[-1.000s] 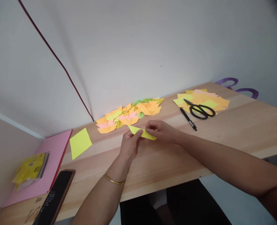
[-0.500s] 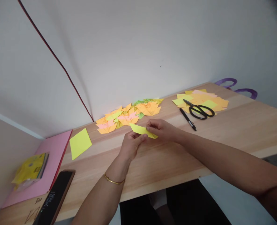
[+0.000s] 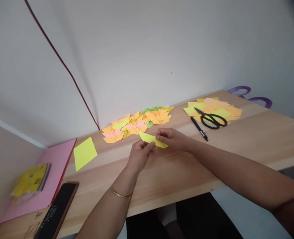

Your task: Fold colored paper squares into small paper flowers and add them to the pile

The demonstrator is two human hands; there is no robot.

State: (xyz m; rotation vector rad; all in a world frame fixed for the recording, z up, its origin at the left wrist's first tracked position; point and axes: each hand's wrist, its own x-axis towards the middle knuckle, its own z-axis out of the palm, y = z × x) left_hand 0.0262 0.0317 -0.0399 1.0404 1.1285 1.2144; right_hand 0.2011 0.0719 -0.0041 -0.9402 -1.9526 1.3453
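Note:
Between my two hands a folded piece of yellow paper [image 3: 147,137] is held up just above the table. My left hand [image 3: 139,153] pinches its lower edge, thumb on the near face. On the right end, my right hand [image 3: 173,138] grips the paper between thumb and fingers. Behind it, along the wall, lies a heap of folded paper pieces [image 3: 137,127] in orange, pink, yellow and green, some with small dots drawn on them.
At the right lie loose paper sheets [image 3: 226,108], black-handled scissors [image 3: 212,120] and a black pen [image 3: 199,128]. A yellow sheet stack [image 3: 85,154], a phone [image 3: 58,209], a pink folder [image 3: 59,159] and a yellow packet [image 3: 31,181] are at the left. The wooden table [image 3: 181,176] meets the wall.
Both hands keep hold of the yellow paper, nearly in place. The paper's right end looks flatter, its small flap no longer showing apart. The view has shifted slightly.

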